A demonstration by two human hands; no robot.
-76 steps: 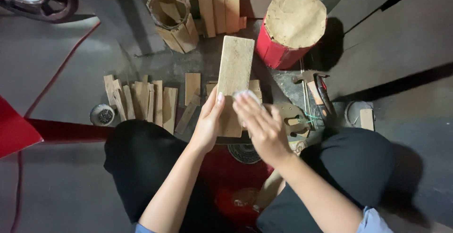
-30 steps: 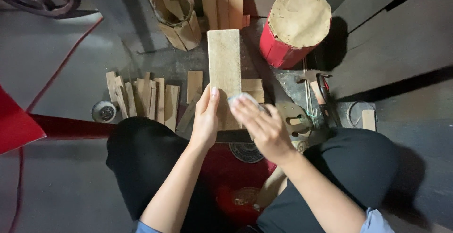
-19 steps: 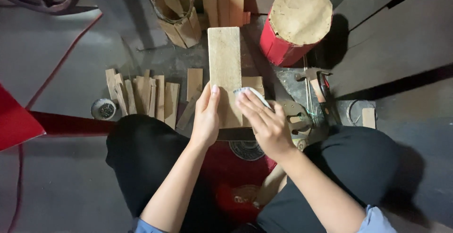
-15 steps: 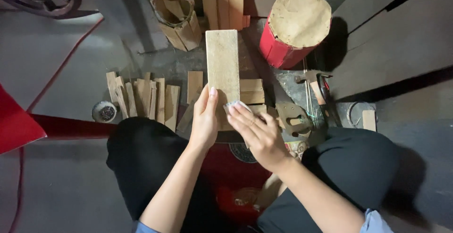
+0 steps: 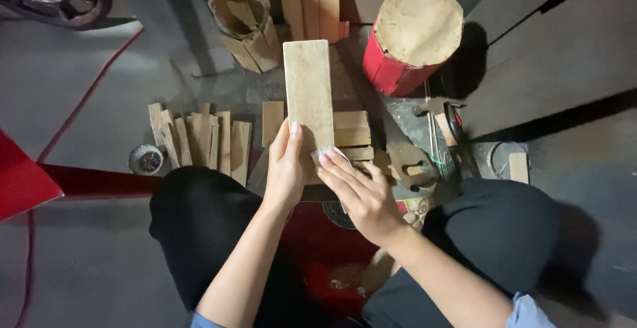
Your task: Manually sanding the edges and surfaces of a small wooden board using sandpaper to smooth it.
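Lying lengthwise from six toward twelve o'clock, a pale wooden board is steadied at its near end by the left hand, whose fingers are curled loosely along the board's left edge with the thumb laid on top. The right hand is pressed flat, fingers extended toward eleven o'clock, on a small pale pad, probably sandpaper, though it is mostly hidden under the fingertips; the pad is pinned against the board's near right corner rather than gripped.

A row of short wooden slats is spread on the floor at nine o'clock from the board, with a small round tin just beside the slats' near left end. A red drum with a pale top is seen at one o'clock, and a woven wooden basket at eleven. More stacked slats are touching the board's right side. A hammer is lying at three o'clock.
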